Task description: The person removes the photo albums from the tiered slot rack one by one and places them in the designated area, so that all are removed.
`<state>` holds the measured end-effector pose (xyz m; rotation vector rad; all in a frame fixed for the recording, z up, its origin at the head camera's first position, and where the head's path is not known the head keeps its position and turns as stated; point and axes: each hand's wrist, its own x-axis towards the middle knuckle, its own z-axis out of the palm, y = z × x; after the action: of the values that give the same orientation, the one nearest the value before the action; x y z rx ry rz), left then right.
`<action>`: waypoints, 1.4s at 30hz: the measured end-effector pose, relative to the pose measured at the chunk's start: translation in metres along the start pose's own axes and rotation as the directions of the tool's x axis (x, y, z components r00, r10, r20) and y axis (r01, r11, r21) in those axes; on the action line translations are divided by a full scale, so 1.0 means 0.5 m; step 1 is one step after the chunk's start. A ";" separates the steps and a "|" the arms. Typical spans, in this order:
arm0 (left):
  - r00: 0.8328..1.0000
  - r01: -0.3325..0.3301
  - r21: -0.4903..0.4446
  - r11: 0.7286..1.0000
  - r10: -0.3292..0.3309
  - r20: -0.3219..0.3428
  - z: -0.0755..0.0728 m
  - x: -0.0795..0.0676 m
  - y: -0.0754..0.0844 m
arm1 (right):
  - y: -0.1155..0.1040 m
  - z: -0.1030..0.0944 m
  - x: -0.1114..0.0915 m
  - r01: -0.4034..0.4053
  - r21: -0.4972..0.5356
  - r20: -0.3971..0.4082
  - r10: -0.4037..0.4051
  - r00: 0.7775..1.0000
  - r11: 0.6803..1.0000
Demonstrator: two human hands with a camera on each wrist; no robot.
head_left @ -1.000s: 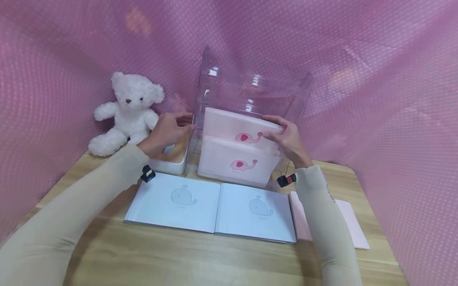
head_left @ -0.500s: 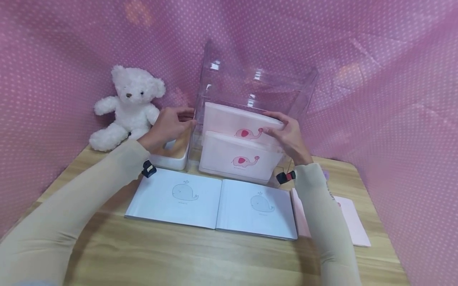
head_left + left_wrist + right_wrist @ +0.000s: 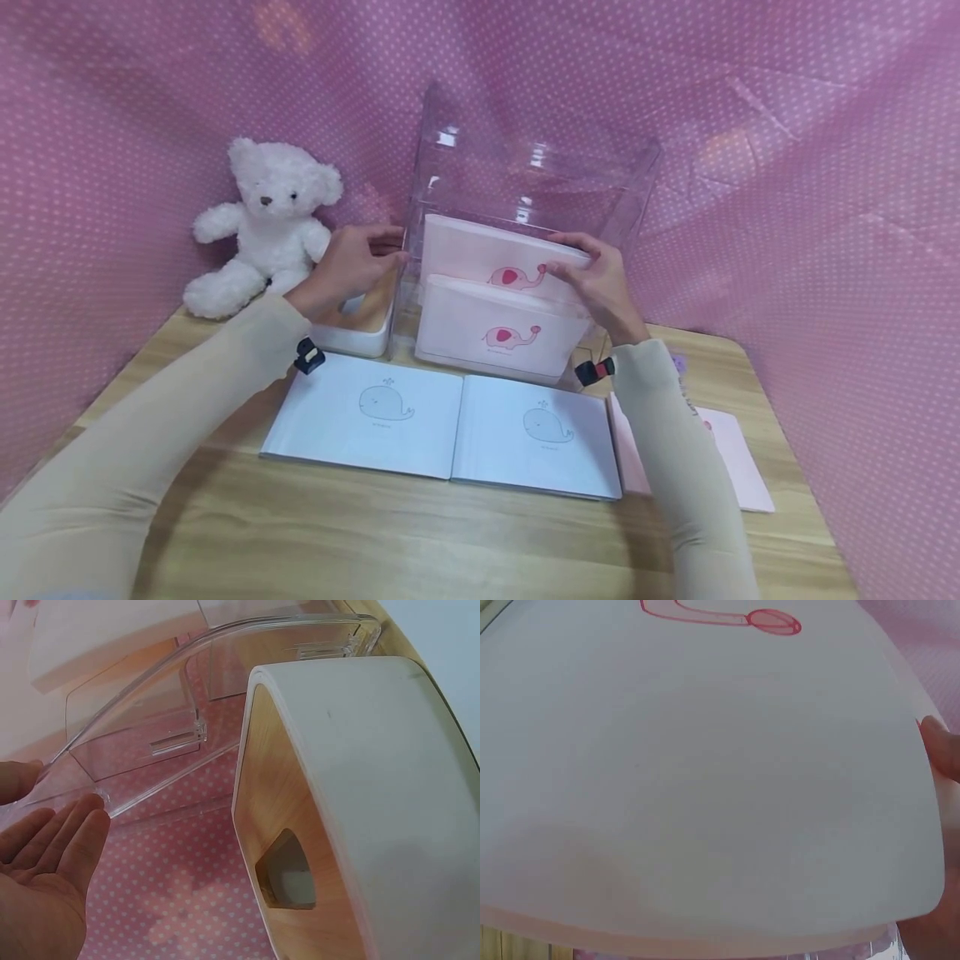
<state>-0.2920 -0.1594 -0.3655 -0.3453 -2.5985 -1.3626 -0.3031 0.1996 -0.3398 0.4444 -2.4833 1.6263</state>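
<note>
Two pink notebooks with red elephants stand upright in a clear plastic rack (image 3: 536,158), one in front of the other. My right hand (image 3: 600,279) pinches the rear pink notebook (image 3: 465,246) near its upper right corner, thumb on the cover and fingers behind the top edge. The front pink notebook (image 3: 495,333) leans just ahead of it and fills most of the right wrist view. My left hand (image 3: 356,262) touches the outside of the rack's left side with fingertips and thumb. In the left wrist view its fingers (image 3: 79,836) are nearly straight.
A white box with a wooden lid (image 3: 356,340) stands left of the rack, beside a white teddy bear (image 3: 277,212). Two whale notebooks (image 3: 360,425) lie side by side in front. More pink notebooks (image 3: 738,467) lie under my right forearm. Pink dotted cloth (image 3: 787,208) surrounds the table.
The view has shifted slightly. Both hands keep their places, the right on the rear pink notebook and the left at the rack's side.
</note>
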 end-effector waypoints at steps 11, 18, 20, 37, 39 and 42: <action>1.000 0.010 -0.004 1.000 -0.010 0.000 0.001 0.000 0.003 | -0.008 0.004 0.003 0.004 -0.016 -0.050 -0.005 0.999 1.000; 0.999 0.030 0.008 1.000 -0.031 0.024 0.001 -0.003 0.001 | -0.019 0.001 0.000 -0.006 -0.008 -0.075 0.006 0.997 1.000; 0.999 0.039 0.017 0.999 -0.040 0.026 0.000 -0.004 0.001 | -0.024 -0.001 -0.001 -0.009 0.004 -0.085 0.009 0.996 1.000; 1.000 -0.005 0.008 1.000 0.005 0.009 -0.003 -0.003 0.001 | -0.078 -0.060 -0.006 0.208 0.187 -0.243 -0.160 0.957 0.960; 1.000 -0.002 0.007 1.000 0.002 0.014 -0.003 -0.003 0.002 | -0.086 -0.070 -0.008 0.229 0.252 -0.275 -0.157 0.948 0.940; 1.000 0.010 0.004 1.000 -0.010 0.021 -0.002 -0.001 0.004 | -0.100 -0.083 -0.011 0.270 0.343 -0.338 -0.151 0.929 0.900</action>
<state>-0.2911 -0.1592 -0.3633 -0.3491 -2.6230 -1.3642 -0.2837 0.2201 -0.2810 0.4503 -1.8265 1.9221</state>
